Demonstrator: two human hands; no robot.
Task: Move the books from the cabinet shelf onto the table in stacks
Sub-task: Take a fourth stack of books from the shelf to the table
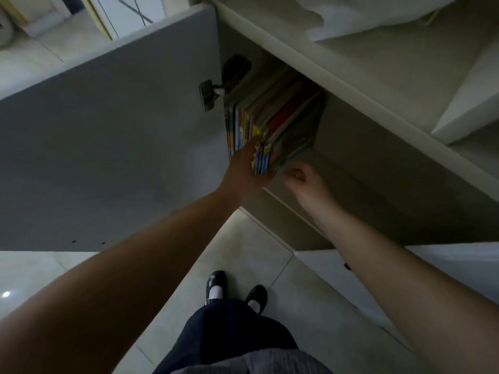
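The books point(266, 117) stand upright in a tight row inside the lower cabinet compartment, at the centre of the frame, just right of the open cabinet door point(108, 144). The row leans against the left wall of the compartment. Spines in yellow, blue, orange and red face outward toward the camera. The rest of the cabinet shelf point(351, 168) extends to the right of the row in shadow.

The left hand point(247, 168) reaches in from the lower left of the frame. Its palm lies against the left part of the row, and its fingers wrap around the lower edges of several books, gripping that group. The gripped group protrudes slightly from the row toward the camera.

The right hand point(302, 182) reaches in from the lower right of the frame and sits just right of the gripped group, at the front edge of the shelf. Its fingers are curled inward, with the thumb toward the nearest books. Whether they pinch a book cannot be determined, because the area is dark and blurred.

A metal hinge point(209, 94) joins the door to the cabinet wall directly above the row. Two black shoes point(235, 290) stand on the tiled floor point(270, 252) in the lower centre.
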